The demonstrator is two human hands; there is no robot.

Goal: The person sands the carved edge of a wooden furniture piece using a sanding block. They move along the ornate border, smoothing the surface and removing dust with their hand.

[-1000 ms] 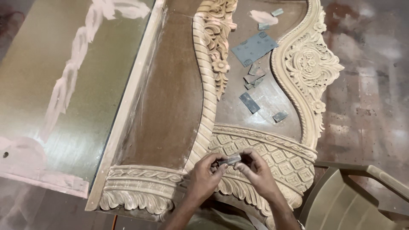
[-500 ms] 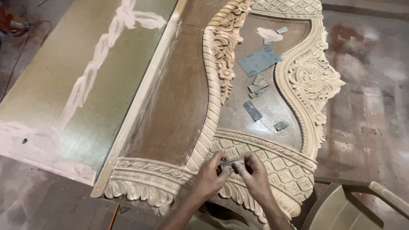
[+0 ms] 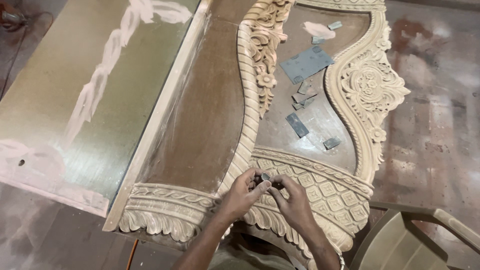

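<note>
Both hands have crept up the carved panel (image 3: 320, 200) — left hand (image 3: 242, 195) and right hand (image 3: 292, 202) pinching one small grey scrap (image 3: 265, 177) at its near edge. Grey sandpaper pieces (image 3: 306, 64) litter the smooth recess; a chair (image 3: 400, 240) crowds the right corner.

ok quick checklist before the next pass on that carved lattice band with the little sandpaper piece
1. Both hands on the piece: ok. Left hand and right hand pinch the small folded sandpaper piece between the fingertips.
2. Piece over the work: ok, it sits above the lattice band of the carved wooden panel.
3. Grit side facing down: cannot tell.
4. Spare abrasive at hand: ok, a grey sandpaper sheet and cut strips lie in the panel's recess.
5. Panel steady: cannot tell, its support is hidden.
6. Chair apart from the right elbow: ok.
</note>
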